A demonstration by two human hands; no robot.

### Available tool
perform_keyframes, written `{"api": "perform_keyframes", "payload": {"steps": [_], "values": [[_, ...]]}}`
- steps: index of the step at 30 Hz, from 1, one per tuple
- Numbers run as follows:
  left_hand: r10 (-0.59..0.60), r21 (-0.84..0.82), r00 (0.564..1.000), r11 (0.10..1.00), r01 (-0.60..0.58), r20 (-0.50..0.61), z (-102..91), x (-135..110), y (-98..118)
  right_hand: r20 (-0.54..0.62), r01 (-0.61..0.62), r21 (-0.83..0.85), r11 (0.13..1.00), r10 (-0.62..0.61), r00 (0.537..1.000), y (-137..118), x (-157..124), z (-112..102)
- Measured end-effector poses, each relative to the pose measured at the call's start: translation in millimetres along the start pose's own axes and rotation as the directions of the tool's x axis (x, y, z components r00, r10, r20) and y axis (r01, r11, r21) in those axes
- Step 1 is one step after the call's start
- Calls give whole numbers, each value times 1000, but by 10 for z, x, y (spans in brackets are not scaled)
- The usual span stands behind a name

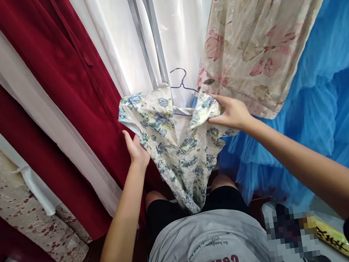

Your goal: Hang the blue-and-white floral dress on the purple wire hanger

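Note:
A cream garment with a blue flower print (177,148) hangs in front of me on a thin purple wire hanger (182,81). My left hand (136,147) grips the garment's left side below its shoulder, fingers closed on the cloth. At the right shoulder, my right hand (232,113) pinches the fabric by the neckline. The hanger's hook sticks up above the collar, free of any rail. The lower end of the garment falls between my knees.
Dark red curtain (66,86) and white lining hang on the left. A sheer white curtain and metal window frame (146,30) stand behind. A beige floral cloth (257,26) hangs at the upper right, blue tulle (336,93) beside it. Wooden floor lies below.

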State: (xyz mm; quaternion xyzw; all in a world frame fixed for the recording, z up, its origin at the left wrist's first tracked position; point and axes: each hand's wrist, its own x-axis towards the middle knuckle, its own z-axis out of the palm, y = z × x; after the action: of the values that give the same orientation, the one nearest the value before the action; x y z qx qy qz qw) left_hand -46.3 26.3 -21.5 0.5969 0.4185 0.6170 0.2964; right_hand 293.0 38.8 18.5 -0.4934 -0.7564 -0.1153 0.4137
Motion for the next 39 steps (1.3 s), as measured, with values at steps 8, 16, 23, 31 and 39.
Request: {"api": "perform_keyframes", "payload": {"steps": [8, 16, 23, 31, 39], "values": [[-121, -2, 978, 993, 122, -172, 35, -927, -576, 136, 193, -56, 980, -184, 973, -216, 136, -134], [-106, 10, 969, 994, 111, -224, 180, -1189, -594, 101, 211, 33, 977, -213, 972, 10, 196, -102], [-219, -43, 945, 976, 215, -242, 225, -1354, -690, 248, 290, 93, 952, -305, 920, -92, 38, -389], [-305, -125, 912, 952, 280, -276, 298, -1692, -896, -25, 25, 367, 930, -17, 1000, -585, -800, 316], [-292, -195, 896, 952, 237, -336, 414, -1771, -815, 660, -582, 630, 514, 41, 750, -944, -1407, 1362]]}}
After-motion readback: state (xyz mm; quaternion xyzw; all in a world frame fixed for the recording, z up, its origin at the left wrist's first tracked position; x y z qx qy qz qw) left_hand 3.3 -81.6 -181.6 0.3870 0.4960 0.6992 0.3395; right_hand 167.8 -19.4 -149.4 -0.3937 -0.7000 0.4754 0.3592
